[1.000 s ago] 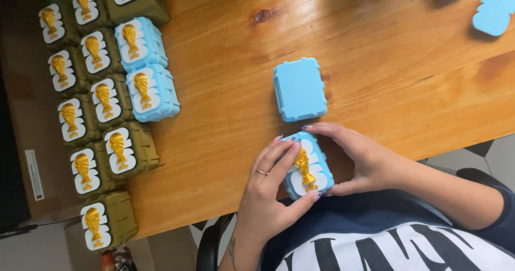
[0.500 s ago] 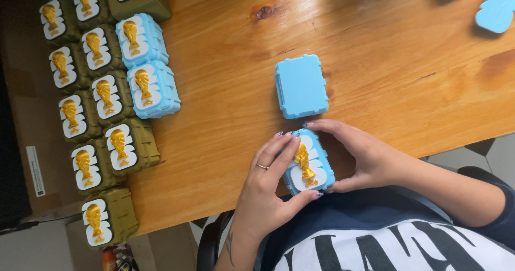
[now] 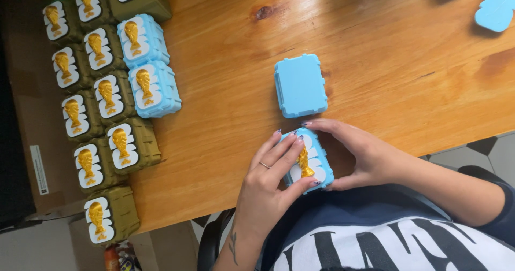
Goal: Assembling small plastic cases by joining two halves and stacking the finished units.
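A small light blue box with a white panel and a gold trophy figure on top rests at the near edge of the wooden table. My left hand grips its left side, fingers laid over the top. My right hand cups its right side, thumb underneath. A plain light blue box lies just beyond it, apart from both hands.
Along the table's left edge stand rows of olive green boxes and two light blue boxes, all with gold trophy panels. More light blue pieces lie at the far right corner. A brown cardboard box sits left of the table.
Both hands stay on the trophy box. It has shifted slightly on the table edge under my fingers.
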